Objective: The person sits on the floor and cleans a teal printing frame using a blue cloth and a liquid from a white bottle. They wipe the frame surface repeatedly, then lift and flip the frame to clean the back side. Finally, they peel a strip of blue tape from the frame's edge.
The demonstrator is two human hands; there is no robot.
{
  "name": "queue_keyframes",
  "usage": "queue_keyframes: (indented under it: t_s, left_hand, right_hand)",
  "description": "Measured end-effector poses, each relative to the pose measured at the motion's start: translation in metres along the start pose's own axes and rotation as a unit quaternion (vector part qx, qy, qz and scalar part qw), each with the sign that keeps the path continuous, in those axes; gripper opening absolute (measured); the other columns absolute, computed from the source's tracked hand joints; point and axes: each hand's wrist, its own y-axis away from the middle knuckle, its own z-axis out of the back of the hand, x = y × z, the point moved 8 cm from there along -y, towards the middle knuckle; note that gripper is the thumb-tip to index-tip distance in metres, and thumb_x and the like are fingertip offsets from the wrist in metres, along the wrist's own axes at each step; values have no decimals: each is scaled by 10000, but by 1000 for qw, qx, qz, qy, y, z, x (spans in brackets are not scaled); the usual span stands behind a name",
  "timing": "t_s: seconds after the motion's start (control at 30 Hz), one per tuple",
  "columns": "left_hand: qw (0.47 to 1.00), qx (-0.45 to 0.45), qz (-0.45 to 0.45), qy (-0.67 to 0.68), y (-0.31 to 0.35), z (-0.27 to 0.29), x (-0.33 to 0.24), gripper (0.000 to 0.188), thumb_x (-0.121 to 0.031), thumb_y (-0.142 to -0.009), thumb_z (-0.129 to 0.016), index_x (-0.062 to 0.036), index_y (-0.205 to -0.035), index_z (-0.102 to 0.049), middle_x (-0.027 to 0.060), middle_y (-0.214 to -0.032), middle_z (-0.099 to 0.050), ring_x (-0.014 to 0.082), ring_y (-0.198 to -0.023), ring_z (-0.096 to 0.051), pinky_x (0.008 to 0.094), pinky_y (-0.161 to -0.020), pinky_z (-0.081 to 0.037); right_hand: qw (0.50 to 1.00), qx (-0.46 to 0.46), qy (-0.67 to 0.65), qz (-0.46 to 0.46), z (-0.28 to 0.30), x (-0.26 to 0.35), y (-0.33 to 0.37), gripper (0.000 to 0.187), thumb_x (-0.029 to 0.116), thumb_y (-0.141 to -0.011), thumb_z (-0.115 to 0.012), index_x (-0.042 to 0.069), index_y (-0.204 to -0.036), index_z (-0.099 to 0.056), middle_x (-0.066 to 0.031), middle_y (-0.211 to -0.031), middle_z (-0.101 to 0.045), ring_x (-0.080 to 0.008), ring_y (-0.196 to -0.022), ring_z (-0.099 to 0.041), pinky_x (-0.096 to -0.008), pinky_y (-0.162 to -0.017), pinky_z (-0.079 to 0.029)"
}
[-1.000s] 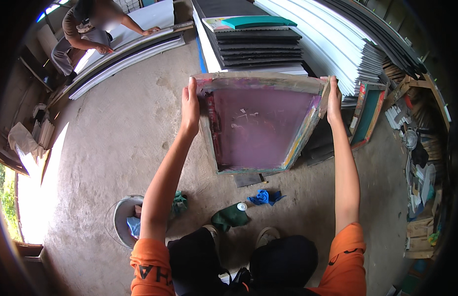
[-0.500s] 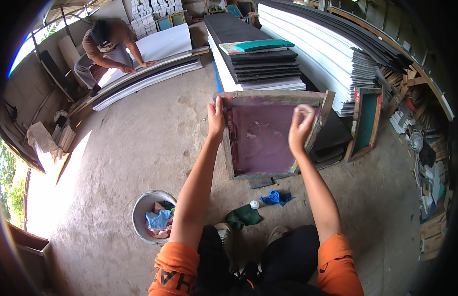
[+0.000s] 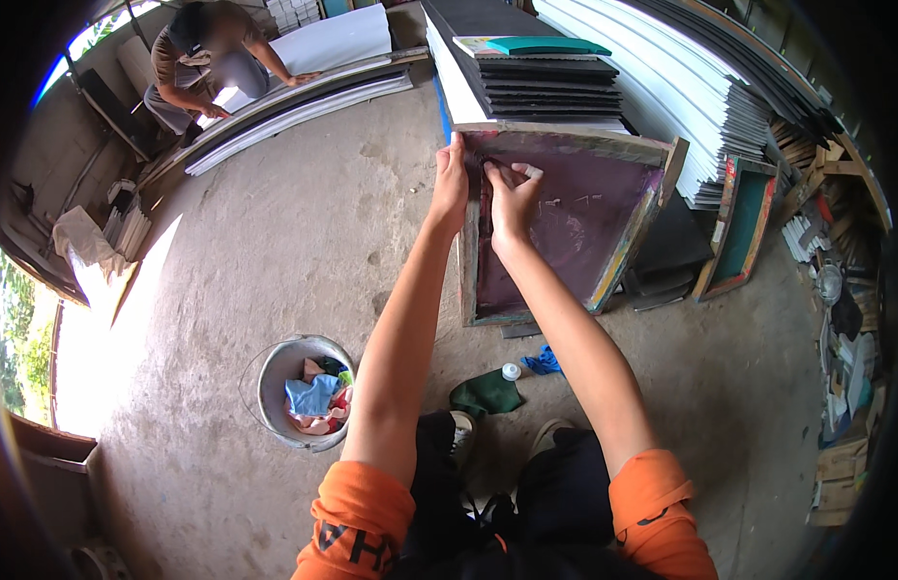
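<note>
A wooden-framed screen (image 3: pixel 589 143) with dull purple mesh stands tilted in front of me, leaning by the stacked sheets. My left hand (image 3: pixel 451 191) grips its left rail near the upper corner, fingers wrapped round the edge. Close beside it, my right hand (image 3: pixel 513 198) is closed in a pinch against the upper left of the mesh. Whatever lies between those fingertips is too small to make out. Pale marks show on the mesh. Below, on the floor by my feet, are a dark green cloth (image 3: pixel 485 394), a small white round-topped container (image 3: pixel 511 371) and a crumpled blue cloth (image 3: pixel 543 361).
A metal bucket (image 3: pixel 267 391) of coloured rags stands left of my legs. Black sheets (image 3: pixel 545 92) and white sheets (image 3: pixel 652 92) are stacked behind the screen. A smaller green-meshed frame (image 3: pixel 727 224) leans at right. Another person (image 3: pixel 209 58) bends over long boards at far left.
My right hand has moved left across the mesh, from the right side to the upper left corner near my left hand. The view has shifted, and the left hand keeps its hold.
</note>
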Motion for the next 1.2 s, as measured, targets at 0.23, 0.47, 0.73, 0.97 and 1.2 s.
queue_keyframes:
  t_s: [0.23,0.47,0.73,0.97,1.2]
  left_hand:
    - [1000,25,0,-6,-6,-10,0,417,-464,-943,-393,-75,-1090,-418,61,-1048,-492,126,-974,-461,296,-878,-387]
    - [999,17,0,-31,-6,-13,2,414,-468,-943,-396,-69,-1054,-411,31,-949,-456,96,-870,-404,247,-816,-359]
    - [997,5,-22,-67,-14,-1,7,436,-474,-948,-369,-66,-1088,-431,69,-1038,-489,125,-977,-451,289,-873,-385]
    - [996,-2,-51,-75,-4,-15,-3,420,-446,-958,-371,-35,-1031,-414,42,-919,-461,103,-860,-411,252,-807,-367]
    - [992,-21,-67,-102,-4,-13,-7,425,-438,-959,-371,-20,-1018,-427,65,-935,-483,118,-881,-437,266,-818,-382]
  right_hand:
    - [998,-3,-54,39,-4,15,-9,347,29,-749,-691,5,-958,-415,-159,-898,-578,-213,-873,-621,-317,-748,-497]
    - [994,-12,-89,65,0,25,-9,301,-51,-746,-661,14,-887,-403,-128,-804,-613,-169,-755,-635,-269,-698,-493]
    - [995,-4,-89,53,-3,28,-9,282,-66,-730,-643,26,-851,-406,-108,-768,-610,-147,-711,-607,-272,-665,-474]
    - [982,-63,98,148,-1,50,-1,316,12,-716,-645,-21,-923,-408,-175,-726,-579,-358,-748,-609,-407,-724,-455]
    - [984,-61,106,132,-2,57,3,332,-14,-716,-637,-43,-958,-411,-198,-737,-580,-358,-753,-608,-395,-782,-457]
